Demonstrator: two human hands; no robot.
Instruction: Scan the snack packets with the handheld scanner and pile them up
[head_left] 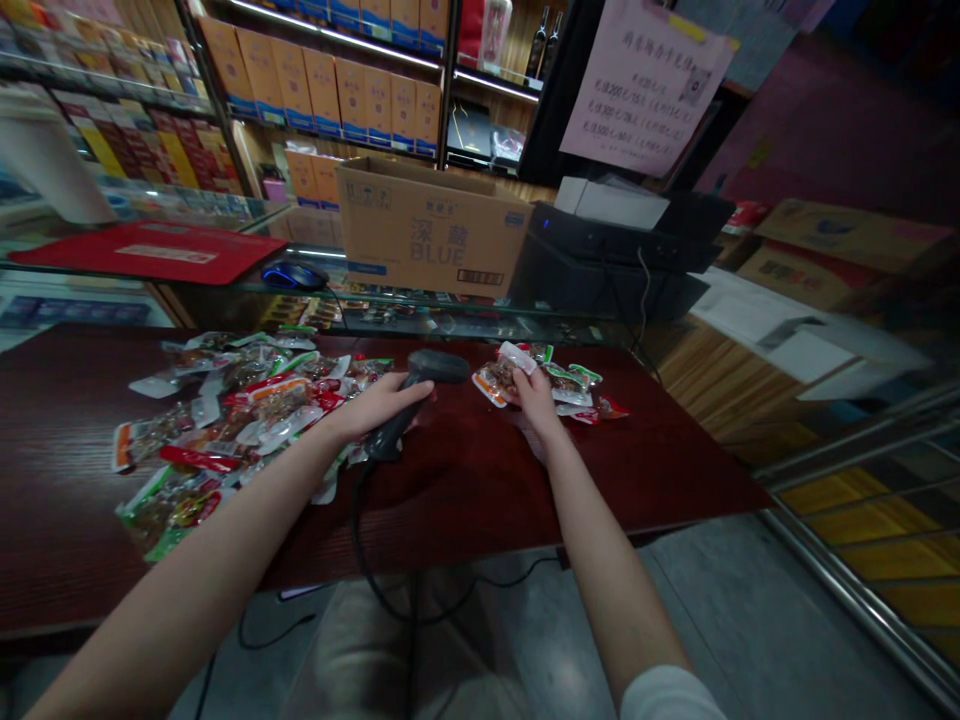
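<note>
My left hand (pixel 379 405) is shut around the black grip of a corded handheld barcode scanner (pixel 435 366), whose head points toward my right hand. My right hand (pixel 536 395) pinches a small vacuum-sealed snack packet (pixel 501 378), with a few similar packets (pixel 574 385) lying around it. A large loose heap of snack packets (pixel 217 425) spreads just left of my left hand. All of these lie on a dark red wooden counter (pixel 90 480). The scanner's black cable (pixel 360 540) drops over the counter's front edge.
Behind the counter stands a glass display case (pixel 450 318) bearing a cardboard box (pixel 433 228), a black printer (pixel 607 250), a blue-lit computer mouse (pixel 294 276) and a red mat (pixel 150 252). Shelves of boxed goods (pixel 330 90) rise behind it. A pink notice (pixel 645 85) hangs at upper right.
</note>
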